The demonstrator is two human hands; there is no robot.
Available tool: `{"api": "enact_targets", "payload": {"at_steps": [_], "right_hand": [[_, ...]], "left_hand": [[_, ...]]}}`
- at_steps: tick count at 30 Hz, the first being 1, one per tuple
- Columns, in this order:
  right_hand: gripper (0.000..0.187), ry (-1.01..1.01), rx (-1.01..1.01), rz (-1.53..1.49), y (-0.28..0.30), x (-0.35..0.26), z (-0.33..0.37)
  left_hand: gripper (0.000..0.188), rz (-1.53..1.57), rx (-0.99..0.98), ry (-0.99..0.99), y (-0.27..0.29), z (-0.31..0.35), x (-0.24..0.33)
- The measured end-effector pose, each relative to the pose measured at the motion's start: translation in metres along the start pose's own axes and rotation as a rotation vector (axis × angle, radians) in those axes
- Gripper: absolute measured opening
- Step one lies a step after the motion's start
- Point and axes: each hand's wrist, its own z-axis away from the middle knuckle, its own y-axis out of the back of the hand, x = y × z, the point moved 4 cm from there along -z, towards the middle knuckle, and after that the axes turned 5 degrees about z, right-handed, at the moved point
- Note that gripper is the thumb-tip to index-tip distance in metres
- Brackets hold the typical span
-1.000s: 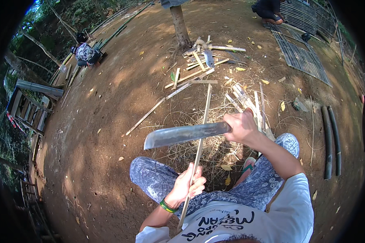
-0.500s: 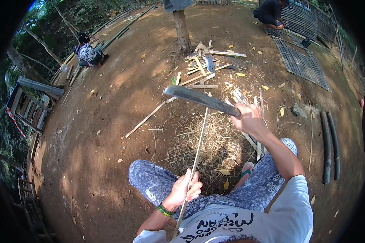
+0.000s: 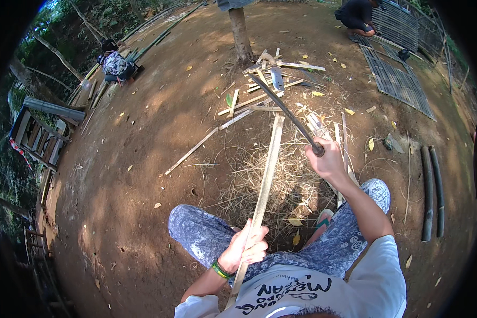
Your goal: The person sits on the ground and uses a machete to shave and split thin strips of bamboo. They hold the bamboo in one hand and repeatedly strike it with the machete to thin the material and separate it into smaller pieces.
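Note:
My left hand is closed around a long, pale bamboo strip, whose lower end runs back under my left arm and whose far end points away from me. The strip's broad face shows. In my right hand is the handle of a machete, gripped in a fist. Its dark blade reaches up and to the left, seen nearly edge-on, to the right of the strip's far end and apart from it. Thin shavings lie heaped on the ground between my legs, below both tools.
Split bamboo pieces and another broad blade lie by a tree trunk. Two dark poles lie at right. A slatted bamboo panel is at far right near a crouching person; another person sits far left.
The machete has turned from lying across, flat side showing, to pointing farther away, edge-on. The bamboo strip has rolled to show its broad face, and its far end sits farther out.

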Motion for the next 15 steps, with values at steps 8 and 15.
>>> {"api": "enact_targets", "payload": {"at_steps": [8,15], "right_hand": [[0.023,0.368,-0.050,0.174,-0.003,-0.037,0.035],[0.028,0.537,-0.176,0.261,-0.015,-0.050,0.053]], "left_hand": [[0.056,0.228,-0.086,0.018,-0.003,-0.015,0.006],[0.055,0.189,-0.055,0.020,-0.004,-0.016,0.004]]}}
